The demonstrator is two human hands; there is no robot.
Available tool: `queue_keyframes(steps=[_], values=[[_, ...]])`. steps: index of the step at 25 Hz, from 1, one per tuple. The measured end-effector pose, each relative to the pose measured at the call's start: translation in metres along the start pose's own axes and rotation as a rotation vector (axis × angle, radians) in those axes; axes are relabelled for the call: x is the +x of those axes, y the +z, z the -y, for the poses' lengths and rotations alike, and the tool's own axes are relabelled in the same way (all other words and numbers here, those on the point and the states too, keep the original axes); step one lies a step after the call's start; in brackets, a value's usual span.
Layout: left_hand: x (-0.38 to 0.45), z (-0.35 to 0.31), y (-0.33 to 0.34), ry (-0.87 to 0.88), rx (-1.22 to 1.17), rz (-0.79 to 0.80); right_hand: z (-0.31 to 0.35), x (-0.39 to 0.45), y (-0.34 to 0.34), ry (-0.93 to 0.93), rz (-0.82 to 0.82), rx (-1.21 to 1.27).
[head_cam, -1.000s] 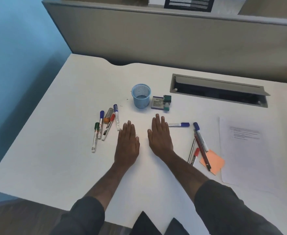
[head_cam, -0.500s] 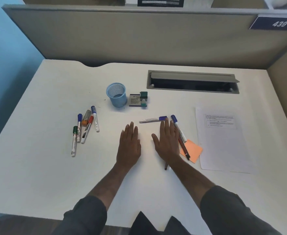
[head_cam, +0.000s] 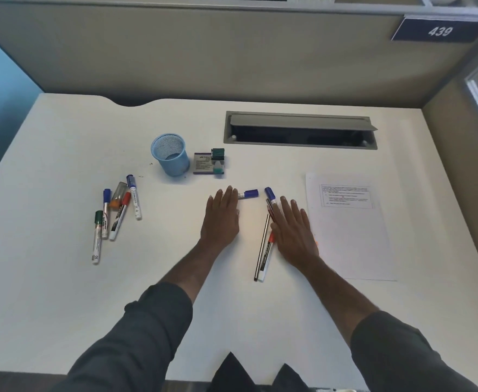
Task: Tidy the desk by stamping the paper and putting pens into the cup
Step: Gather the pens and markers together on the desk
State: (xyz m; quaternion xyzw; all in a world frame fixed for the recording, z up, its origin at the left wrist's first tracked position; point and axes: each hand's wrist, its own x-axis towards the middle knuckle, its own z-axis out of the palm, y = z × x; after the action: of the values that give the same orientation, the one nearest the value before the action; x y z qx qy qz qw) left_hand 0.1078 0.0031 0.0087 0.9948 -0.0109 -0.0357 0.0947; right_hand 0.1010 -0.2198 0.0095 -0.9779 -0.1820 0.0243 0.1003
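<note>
Both hands lay flat on the white counter [head_cam: 48, 278], palms down, fingers straight and holding nothing. Left hand [head_cam: 221, 219] rested near the middle, its fingertips covering the barrel end of a blue-capped marker [head_cam: 248, 194] lying crosswise. Right hand [head_cam: 294, 233] rested just left of the printed paper [head_cam: 350, 236], lying over the lower part of a second blue-capped marker [head_cam: 270, 195]; a red-capped marker [head_cam: 266, 257] and a thin dark pen [head_cam: 261, 250] lay alongside its thumb edge. Blue mesh cup [head_cam: 170, 154] stood upright toward the back, with the green stamp [head_cam: 218, 161] on its pad [head_cam: 202, 163] just to the cup's right. Cluster of five markers [head_cam: 116, 213] lay at left, well apart from the cup. Grey cable tray [head_cam: 300, 130] sat open at the back
</note>
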Motion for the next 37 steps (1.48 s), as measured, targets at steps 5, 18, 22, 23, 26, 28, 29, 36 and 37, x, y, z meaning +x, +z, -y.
queue_keyframes(steps=[5, 18, 22, 23, 26, 28, 29, 36, 37], values=[[-0.027, -0.023, 0.005, -0.069, 0.029, -0.041, -0.014, 0.01, 0.004, -0.169, 0.038, 0.018], [-0.079, -0.09, 0.001, -0.257, -0.082, -0.109, -0.012, 0.013, 0.013, -0.141, 0.04, 0.144], [-0.084, -0.099, 0.004, -0.26, -0.098, -0.103, -0.012, 0.013, 0.015, -0.128, 0.03, 0.16], [-0.085, -0.101, 0.006, -0.264, -0.11, -0.1, -0.011, 0.014, 0.014, -0.128, 0.028, 0.161], [-0.086, -0.103, 0.021, -0.206, -0.148, -0.1, -0.01, 0.014, 0.015, -0.14, 0.019, 0.164], [-0.086, -0.099, 0.033, -0.124, -0.179, -0.1, -0.008, 0.013, 0.017, -0.141, 0.01, 0.175], [-0.086, -0.097, 0.038, -0.09, -0.191, -0.101, -0.006, 0.013, 0.018, -0.133, 0.007, 0.192], [-0.086, -0.074, 0.046, -0.046, -0.292, -0.095, 0.027, 0.013, 0.026, -0.082, -0.023, 0.257], [-0.086, -0.07, 0.046, -0.054, -0.314, -0.089, 0.034, 0.013, 0.028, -0.073, -0.02, 0.254]])
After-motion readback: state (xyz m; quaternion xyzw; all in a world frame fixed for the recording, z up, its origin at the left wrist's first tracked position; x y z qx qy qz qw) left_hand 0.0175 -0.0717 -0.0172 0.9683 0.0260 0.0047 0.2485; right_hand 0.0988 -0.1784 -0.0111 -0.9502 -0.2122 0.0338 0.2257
